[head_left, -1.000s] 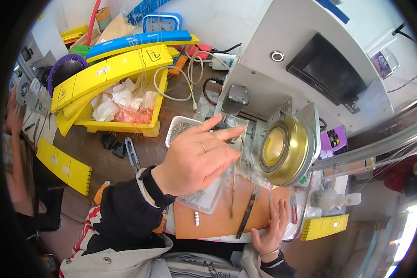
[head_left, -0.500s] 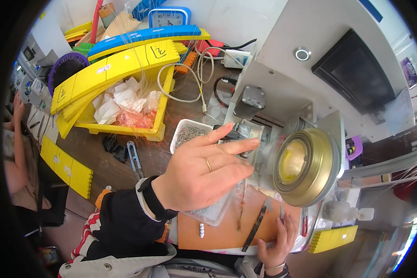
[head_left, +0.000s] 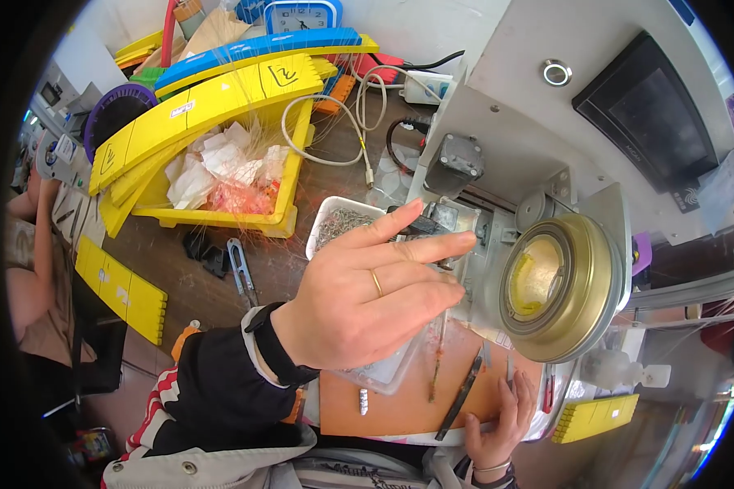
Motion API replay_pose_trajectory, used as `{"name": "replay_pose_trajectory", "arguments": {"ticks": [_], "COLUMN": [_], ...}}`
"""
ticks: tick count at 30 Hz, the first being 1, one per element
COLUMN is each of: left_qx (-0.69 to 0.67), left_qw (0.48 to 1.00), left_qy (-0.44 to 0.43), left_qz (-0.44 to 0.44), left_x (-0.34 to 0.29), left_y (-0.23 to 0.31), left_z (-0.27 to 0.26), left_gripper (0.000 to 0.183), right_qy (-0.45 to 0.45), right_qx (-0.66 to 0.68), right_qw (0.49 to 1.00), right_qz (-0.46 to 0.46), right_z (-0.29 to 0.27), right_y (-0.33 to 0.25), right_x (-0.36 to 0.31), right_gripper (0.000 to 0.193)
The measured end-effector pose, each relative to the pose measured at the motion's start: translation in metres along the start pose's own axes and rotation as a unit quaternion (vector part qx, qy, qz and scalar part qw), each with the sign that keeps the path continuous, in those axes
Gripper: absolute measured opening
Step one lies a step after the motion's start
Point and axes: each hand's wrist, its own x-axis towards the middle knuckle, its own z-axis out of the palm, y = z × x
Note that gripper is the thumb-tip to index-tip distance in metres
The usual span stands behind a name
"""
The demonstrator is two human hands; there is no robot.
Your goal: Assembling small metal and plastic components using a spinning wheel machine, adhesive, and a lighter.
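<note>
My left hand (head_left: 367,301), with a ring and black wristband, reaches across a clear plastic tray (head_left: 395,371) to the machine's small clamp (head_left: 444,218). Its upper fingers are stretched and spread, while the lower two lie together. Their thumb side is hidden, so anything pinched there cannot be made out. Beside the fingertips is a round gold-coloured wheel or drum (head_left: 583,285). My right hand (head_left: 504,420) rests at the orange-brown board's (head_left: 404,420) right edge, thumb apart, fingertips by a thin grey metal piece (head_left: 510,369). A slim black tool (head_left: 460,398) lies to its left.
A white dish of small metal parts (head_left: 334,222) stands behind my left hand. Blue-handled snips (head_left: 240,269) lie left of it. Farther left, yellow strips (head_left: 212,102) lean across a yellow bin (head_left: 220,218). The machine's dark screen (head_left: 644,118) overhangs the right. Another person's arm (head_left: 41,269) shows far left.
The whole view has shifted slightly, with the scene sliding right. Both hands keep nearly the same pose and place; nothing has visibly been picked up or put down.
</note>
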Motion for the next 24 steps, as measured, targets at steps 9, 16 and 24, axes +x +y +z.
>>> {"name": "replay_pose_trajectory", "arguments": {"ticks": [9,16,24], "left_qx": [-0.016,-0.005,-0.031], "left_qw": [1.000,1.000,0.999], "left_qy": [-0.004,-0.014,-0.032], "left_qz": [0.005,0.021,0.027], "left_x": [-0.004,-0.006,0.000], "left_y": [-0.002,0.000,0.003], "left_z": [-0.002,-0.002,-0.013], "left_gripper": [0.017,0.023,0.016], "right_qy": [-0.012,-0.002,0.007], "right_qx": [0.001,0.002,0.010], "right_qw": [1.000,1.000,1.000], "right_qz": [0.014,0.019,0.000], "right_z": [0.003,0.002,0.002], "right_y": [0.003,-0.005,-0.006], "right_x": [-0.004,0.001,0.004], "right_gripper": [0.064,0.062,0.059]}}
